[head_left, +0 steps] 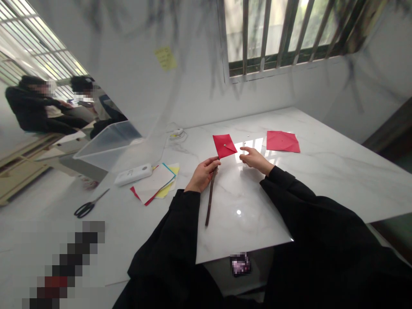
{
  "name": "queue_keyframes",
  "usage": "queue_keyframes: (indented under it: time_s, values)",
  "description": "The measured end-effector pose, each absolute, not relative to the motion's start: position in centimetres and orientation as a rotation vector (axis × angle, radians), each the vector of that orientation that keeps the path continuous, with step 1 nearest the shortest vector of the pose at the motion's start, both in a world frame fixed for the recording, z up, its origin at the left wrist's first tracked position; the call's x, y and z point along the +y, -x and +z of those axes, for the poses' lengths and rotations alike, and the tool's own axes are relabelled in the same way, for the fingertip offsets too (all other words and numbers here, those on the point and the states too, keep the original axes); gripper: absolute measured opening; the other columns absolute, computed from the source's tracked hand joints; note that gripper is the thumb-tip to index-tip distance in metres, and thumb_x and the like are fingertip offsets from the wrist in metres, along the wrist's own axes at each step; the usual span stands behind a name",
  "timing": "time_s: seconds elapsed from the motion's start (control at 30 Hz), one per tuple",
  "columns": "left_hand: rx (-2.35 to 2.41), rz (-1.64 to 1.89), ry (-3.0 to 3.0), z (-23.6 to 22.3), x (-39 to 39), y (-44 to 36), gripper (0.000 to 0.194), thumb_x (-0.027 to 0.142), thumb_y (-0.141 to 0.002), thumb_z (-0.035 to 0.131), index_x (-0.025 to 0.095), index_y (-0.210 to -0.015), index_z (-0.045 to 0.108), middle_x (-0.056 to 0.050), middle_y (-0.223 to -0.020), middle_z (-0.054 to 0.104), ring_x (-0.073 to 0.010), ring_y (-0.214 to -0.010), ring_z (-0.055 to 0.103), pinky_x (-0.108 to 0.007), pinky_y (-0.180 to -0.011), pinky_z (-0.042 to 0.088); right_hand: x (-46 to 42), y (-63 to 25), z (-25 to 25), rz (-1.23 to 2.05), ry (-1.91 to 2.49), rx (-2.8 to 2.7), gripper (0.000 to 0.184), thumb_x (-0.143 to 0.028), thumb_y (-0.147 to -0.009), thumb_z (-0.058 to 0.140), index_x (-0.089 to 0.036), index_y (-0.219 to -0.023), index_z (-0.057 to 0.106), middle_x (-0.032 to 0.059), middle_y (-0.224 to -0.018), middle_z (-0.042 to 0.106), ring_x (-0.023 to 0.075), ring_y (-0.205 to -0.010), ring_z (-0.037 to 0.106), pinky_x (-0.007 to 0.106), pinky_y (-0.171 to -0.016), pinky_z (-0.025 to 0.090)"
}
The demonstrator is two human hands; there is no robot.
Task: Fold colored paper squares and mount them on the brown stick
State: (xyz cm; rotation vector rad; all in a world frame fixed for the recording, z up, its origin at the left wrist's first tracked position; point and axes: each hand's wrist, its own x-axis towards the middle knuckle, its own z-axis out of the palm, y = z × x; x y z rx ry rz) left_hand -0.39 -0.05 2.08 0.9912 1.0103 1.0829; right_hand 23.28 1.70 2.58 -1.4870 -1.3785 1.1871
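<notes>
My left hand [203, 174] is closed around a thin brown stick [210, 201] near its upper end. A folded red paper shape [224, 145] sits at the top of that stick, above the white marble table [322, 180]. My right hand [254, 158] hovers just right of the red shape, its index finger stretched towards it and the other fingers curled; I cannot see anything held in it. A second red paper square [283, 141] lies flat on the table to the right.
A stack of coloured papers [156, 182], a white rectangular device [133, 174] and black scissors [87, 207] lie at the left. A clear plastic bin [107, 143] stands behind them. A small white object [177, 133] rests by the wall. Two people sit at far left.
</notes>
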Motion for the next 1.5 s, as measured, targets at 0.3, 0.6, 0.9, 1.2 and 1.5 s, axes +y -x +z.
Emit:
queue_keyframes:
  time_s: [0.3,0.6,0.9,1.2,1.5]
  values:
    - [1.016,1.091,-1.027,1.9,0.0,0.4,0.051,0.038,-0.062,0.098,0.017,-0.105,0.079,-0.003,-0.09,0.071,-0.0077,-0.067,0.055,-0.023,-0.064,0.043,1.9,-23.7,2.1,1.286,1.335,-1.612,0.024,-0.024,-0.083,0.057,-0.012,-0.077,0.077,-0.0043,-0.054,0.043,0.0073,-0.046,0.028,0.025,-0.047,0.02]
    - [1.019,1.086,-1.007,2.0,0.0,0.4,0.053,0.039,-0.059,0.099,0.017,-0.102,0.078,-0.004,-0.089,0.071,-0.0091,-0.071,0.058,-0.022,-0.066,0.046,1.9,-23.6,2.3,1.118,1.473,-1.43,0.05,-0.018,-0.079,0.061,-0.012,-0.128,0.07,-0.0035,-0.06,0.056,0.0114,-0.051,0.041,0.024,-0.051,0.032]
    - [1.015,1.085,-1.01,2.3,-0.2,0.3,0.052,0.036,-0.061,0.098,0.016,-0.104,0.079,-0.003,-0.089,0.07,-0.0076,-0.067,0.055,-0.023,-0.064,0.043,2.6,-23.8,1.2,1.061,1.382,-1.7,0.026,-0.028,-0.08,0.056,-0.014,-0.076,0.078,-0.0028,-0.052,0.048,0.0116,-0.052,0.04,0.026,-0.053,0.027]
    - [0.852,1.202,-0.772,2.5,-0.1,0.4,0.043,0.032,-0.068,0.095,0.025,-0.106,0.075,0.0,-0.102,0.072,-0.0083,-0.077,0.062,-0.021,-0.07,0.048,1.2,-22.6,2.2,1.289,1.26,-1.705,0.029,-0.034,-0.089,0.065,-0.013,-0.101,0.081,-0.0024,-0.059,0.053,0.0099,-0.053,0.041,0.024,-0.053,0.03]
    - [0.839,1.135,-0.941,1.8,-0.6,-1.5,0.049,0.034,-0.064,0.097,0.019,-0.102,0.069,-0.001,-0.096,0.071,-0.0101,-0.071,0.059,-0.024,-0.062,0.044,-0.4,-21.2,2.3,1.714,0.846,-1.855,0.045,-0.057,-0.094,0.065,-0.014,-0.101,0.076,-0.0055,-0.061,0.047,0.0074,-0.05,0.031,0.024,-0.05,0.02]
